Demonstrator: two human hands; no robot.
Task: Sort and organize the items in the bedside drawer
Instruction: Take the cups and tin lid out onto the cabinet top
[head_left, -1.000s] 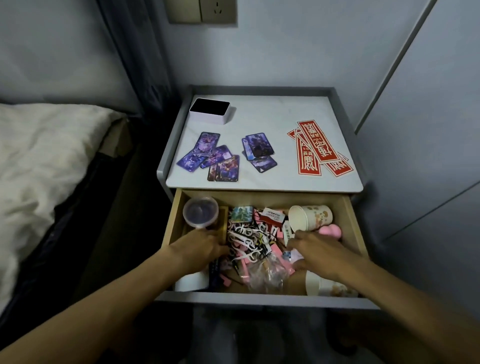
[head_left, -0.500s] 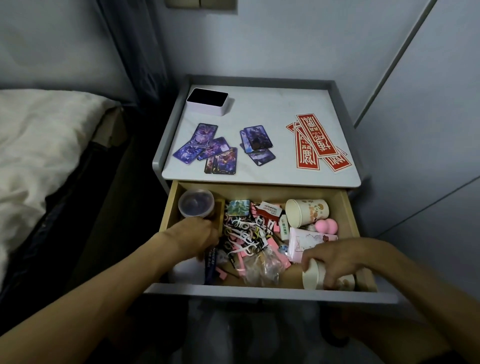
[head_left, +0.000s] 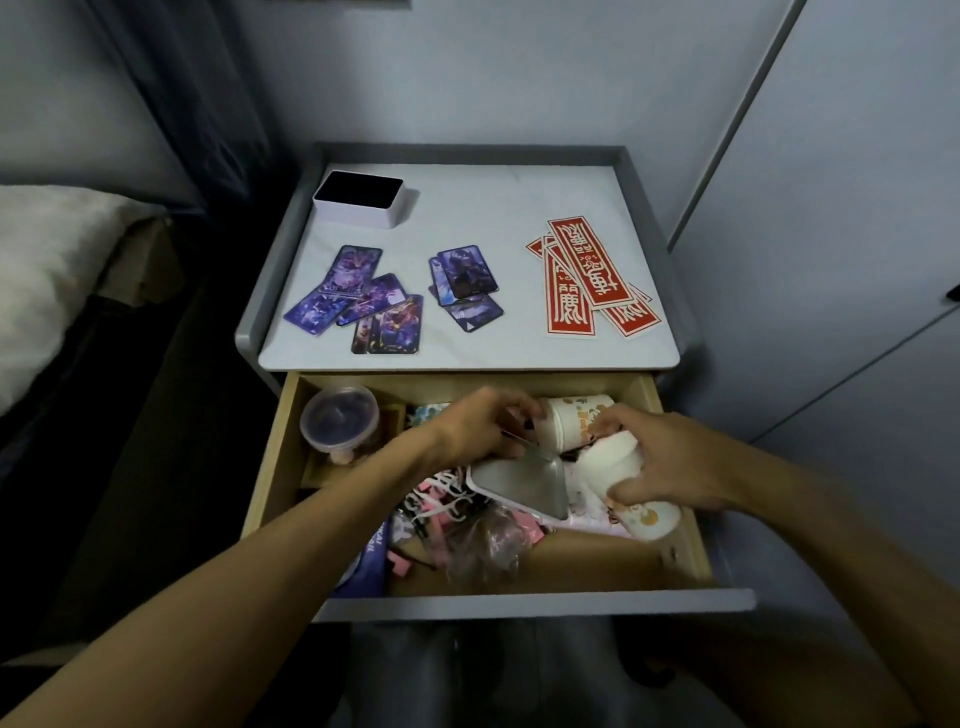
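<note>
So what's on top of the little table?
A white box, two heaps of purple cards and red paper strips. The cards and strips overlap, so the lower ones are partly hidden.

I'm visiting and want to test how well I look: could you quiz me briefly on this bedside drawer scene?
1. True or false: the red paper strips lie on the nightstand top.
2. Which hand grips the nearer paper cup? A left, B right.
3. Fill in: the lidded clear tub sits in the drawer's back ____ corner.
Key: 1 true; 2 B, the right hand; 3 left.
</note>
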